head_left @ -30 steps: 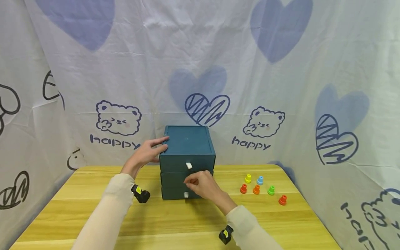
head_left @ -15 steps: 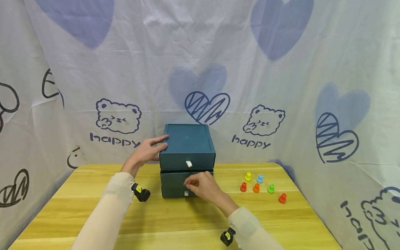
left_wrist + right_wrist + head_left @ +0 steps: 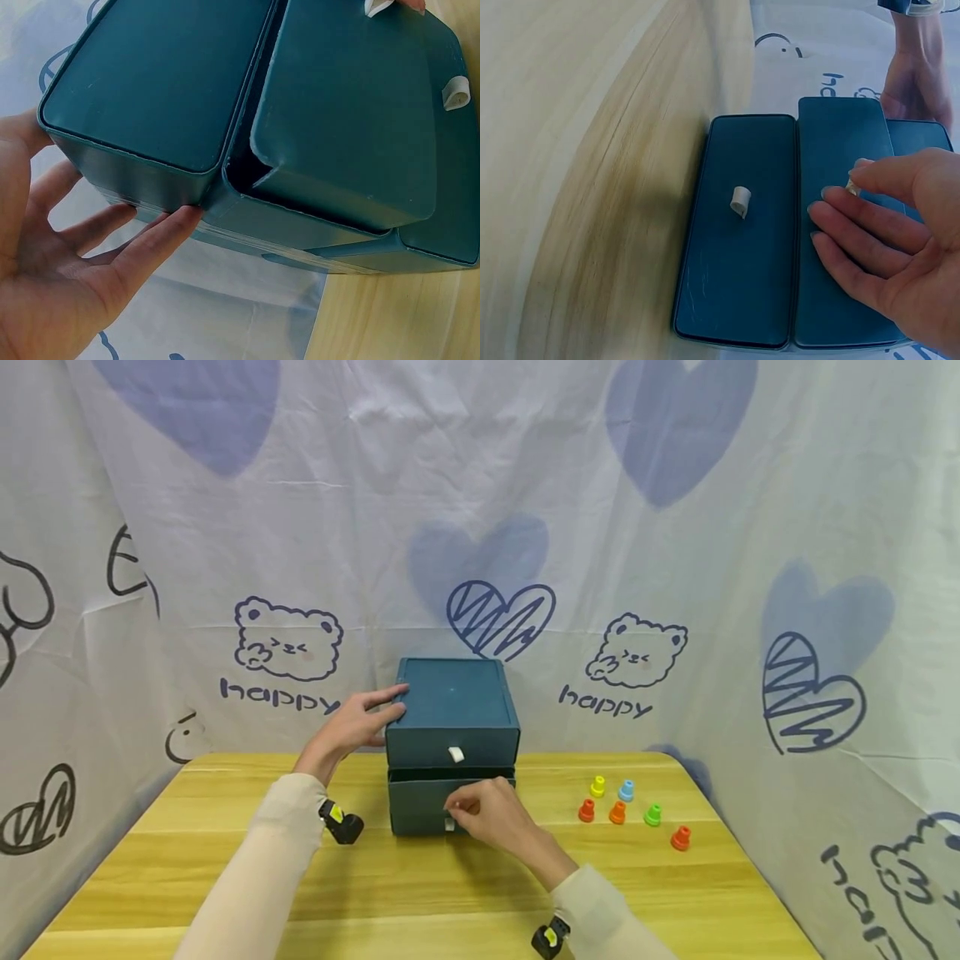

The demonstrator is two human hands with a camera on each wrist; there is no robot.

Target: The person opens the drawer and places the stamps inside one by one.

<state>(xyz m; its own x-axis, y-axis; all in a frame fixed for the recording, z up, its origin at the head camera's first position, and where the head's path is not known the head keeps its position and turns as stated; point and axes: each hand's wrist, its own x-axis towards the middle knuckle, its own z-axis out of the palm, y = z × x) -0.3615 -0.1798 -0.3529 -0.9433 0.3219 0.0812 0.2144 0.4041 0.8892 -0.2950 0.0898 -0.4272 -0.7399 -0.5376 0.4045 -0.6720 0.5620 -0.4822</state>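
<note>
Bright yellow wood is spread across the bench (image 3: 420, 902), and there it goes: the middle drawer (image 3: 345, 112) has just been drawn out of the cabinet (image 3: 453, 693), where almost no gap was seen a second ago. Its white tab (image 3: 853, 187) is pinched in a narrow grip by the right hand (image 3: 491, 814). A dark gap is now bared above the drawer front, so the pull seems well under way, though part of that front is hidden by the same hand. Off to the right, six small coloured cones (image 3: 617, 812) are seen, well apart. The cabinet's upper left edge is touched by the left hand (image 3: 352, 727), fingers spread, apparently for steadying. Behind, a printed curtain (image 3: 390, 527) is hung.
</note>
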